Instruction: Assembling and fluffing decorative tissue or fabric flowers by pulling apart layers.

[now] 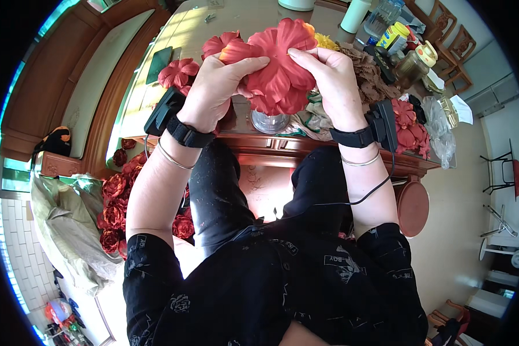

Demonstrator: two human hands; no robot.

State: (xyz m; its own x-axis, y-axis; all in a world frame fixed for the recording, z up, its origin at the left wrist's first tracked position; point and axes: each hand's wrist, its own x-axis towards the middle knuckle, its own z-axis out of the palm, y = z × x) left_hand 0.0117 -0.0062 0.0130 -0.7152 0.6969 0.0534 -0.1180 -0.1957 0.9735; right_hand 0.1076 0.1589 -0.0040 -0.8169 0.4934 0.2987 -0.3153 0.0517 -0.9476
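A red fabric flower petal layer (277, 63) with orange-tinted edges is spread between my two hands above the table. My left hand (216, 83) pinches its left side between thumb and fingers. On the opposite side, my right hand (335, 78) grips the petals with the thumb on top near the middle. More red petals show just under and behind this piece; whether they are joined to it I cannot tell. Below them stands a clear round container (269, 122), its top hidden. Loose red petal pieces (177, 73) lie left of my left hand.
Red petals (410, 130) and a clear plastic bag (441, 130) lie at the table's right. Brown crinkled pieces (370, 75), a lidded jar (415, 63) and a yellow container (394, 37) stand behind my right hand. Red flowers (115, 187) are heaped low on the left.
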